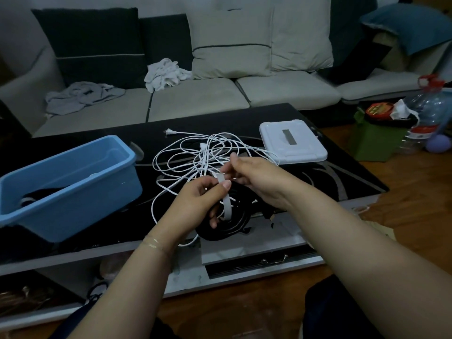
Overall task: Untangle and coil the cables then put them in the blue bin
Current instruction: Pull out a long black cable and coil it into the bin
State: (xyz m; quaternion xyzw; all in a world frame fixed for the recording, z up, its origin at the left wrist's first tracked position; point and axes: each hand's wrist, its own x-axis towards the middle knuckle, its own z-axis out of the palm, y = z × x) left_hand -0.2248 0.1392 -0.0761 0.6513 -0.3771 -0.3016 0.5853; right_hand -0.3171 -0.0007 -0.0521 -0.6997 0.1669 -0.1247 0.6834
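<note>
A tangle of thin white cable [195,155] lies on the black glass table [318,182], its plug [168,132] pointing toward the sofa. My left hand [195,204] grips a small coil of flat white cable [227,206], thumb on top. My right hand [254,177] pinches the same white cable just above the left thumb. Under both hands lies a coiled black cable [225,228]. The blue bin [73,182] stands at the left of the table, with a dark coiled cable [39,195] inside.
A white flat box [293,143] lies at the table's far right. Behind the table is a sofa [195,99] with cushions and crumpled cloths. A water bottle [425,113] and a green stool [374,140] stand on the floor at right.
</note>
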